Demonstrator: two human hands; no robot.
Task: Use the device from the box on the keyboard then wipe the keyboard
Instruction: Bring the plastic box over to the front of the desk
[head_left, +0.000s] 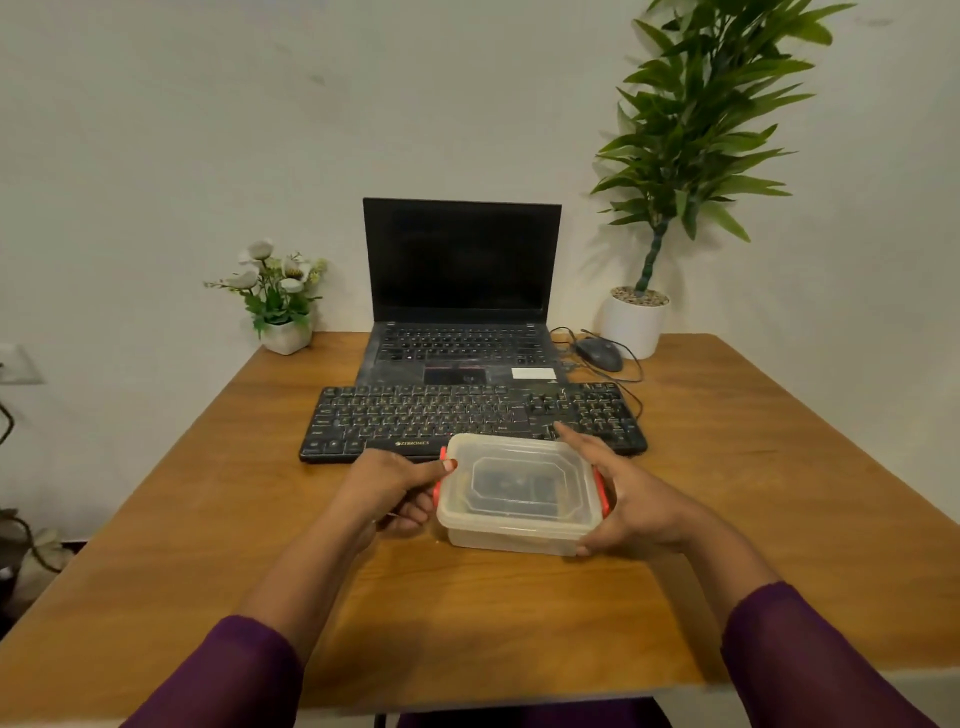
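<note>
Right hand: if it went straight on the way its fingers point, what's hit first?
Likely the keyboard: the right hand, holding the box's right end, points forward-left with fingertips already at the keyboard's near edge. Depth is unclear, so it might pass just above the keys.

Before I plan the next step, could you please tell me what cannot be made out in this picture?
Head view:
Device in the plastic box: only a dark blur through the cloudy lid.
Right red clip: mostly under the right hand; latch state unclear.
Keyboard, near edge: partly behind box and left hand.
</note>
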